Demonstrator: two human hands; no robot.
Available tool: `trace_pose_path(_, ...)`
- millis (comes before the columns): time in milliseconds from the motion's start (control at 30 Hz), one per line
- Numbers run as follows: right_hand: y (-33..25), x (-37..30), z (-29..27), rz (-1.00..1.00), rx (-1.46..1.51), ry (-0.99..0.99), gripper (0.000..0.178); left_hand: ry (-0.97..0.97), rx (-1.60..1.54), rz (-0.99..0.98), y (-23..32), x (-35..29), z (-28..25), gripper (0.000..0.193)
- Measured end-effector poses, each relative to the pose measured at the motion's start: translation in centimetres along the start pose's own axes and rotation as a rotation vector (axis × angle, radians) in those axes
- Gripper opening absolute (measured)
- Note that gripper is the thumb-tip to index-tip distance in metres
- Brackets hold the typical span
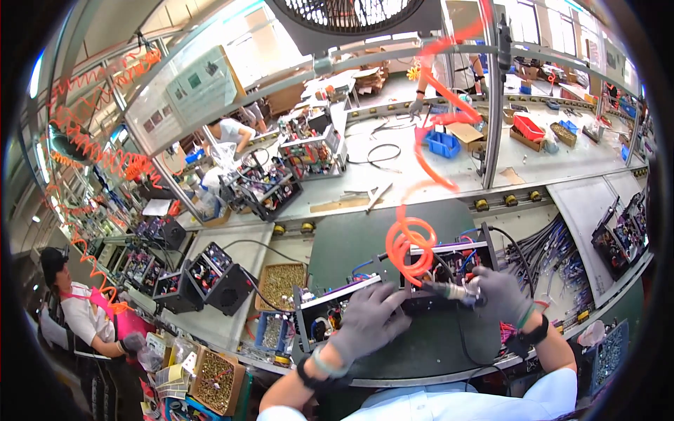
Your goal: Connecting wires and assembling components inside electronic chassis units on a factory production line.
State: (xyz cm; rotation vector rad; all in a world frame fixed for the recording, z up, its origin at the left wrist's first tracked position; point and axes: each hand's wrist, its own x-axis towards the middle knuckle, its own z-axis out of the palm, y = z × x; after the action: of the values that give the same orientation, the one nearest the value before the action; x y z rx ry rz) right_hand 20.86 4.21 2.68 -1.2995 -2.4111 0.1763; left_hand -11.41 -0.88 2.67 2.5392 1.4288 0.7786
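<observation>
My right hand (500, 296), in a grey glove, is closed around a slim air tool (453, 290) held roughly level. An orange coiled hose (411, 247) hangs down to the tool. Beneath and behind it stands an open metal chassis (460, 259) with wires and circuit parts inside. My left hand (371, 319), also gloved, has its fingers stretched out at the near right edge of a second open chassis (319, 324); the hand hides part of it. Whether the fingertips press on the frame I cannot tell. Both chassis sit on a dark green work surface (421, 344).
Left of the work lie a box of small brass-coloured parts (282, 282) and a blue bin (271, 331). Bundled cables (544, 263) lie to the right. Black-cased units (214, 274) stand further left. A co-worker (88, 309) sits at the far left; a fan (351, 14) hangs overhead.
</observation>
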Motion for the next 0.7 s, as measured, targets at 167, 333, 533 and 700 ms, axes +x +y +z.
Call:
trace_pose_path(167,-0.1,-3.1,2.6,-0.134,0.068,0.144,0.032,0.081,0.472,-0.28,0.6,-8.8,-1.4,0.071)
trace_pose_path(333,1.8,-0.2,4.7,-0.135,-0.021,0.146,0.037,0.074,0.475,-0.114,-4.0,-8.3,-0.5,0.071)
trace_pose_path(533,8.1,9.9,7.0,-0.127,-0.058,0.283,0.036,-0.041,0.58,-0.165,-16.3,1.8,-0.8,0.072)
trace_pose_path(700,9.8,15.4,9.9,0.019,-0.066,0.263,0.04,0.076,0.542,-0.402,-20.6,6.2,1.1,0.063)
